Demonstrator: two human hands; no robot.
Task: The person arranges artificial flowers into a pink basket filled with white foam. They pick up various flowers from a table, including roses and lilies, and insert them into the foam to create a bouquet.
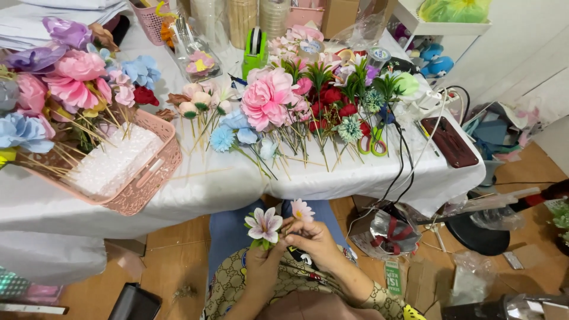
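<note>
step: looks like stem assembly, over the lap below the white-clothed table's (237, 184) front edge | left hand (262, 266) closed round small white-and-purple paper flower (264, 225) | right hand (314, 237) pinching little pink paper bloom (302, 210) beside it | next, I'd guess: line stems up, hold tight

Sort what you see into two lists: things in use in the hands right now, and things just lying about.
In use:
left hand
right hand
white lily-like flower
small pink flower

Lying about:
pink basket
big pink flower
green-handled scissors
green tape dispenser
black cables
</note>
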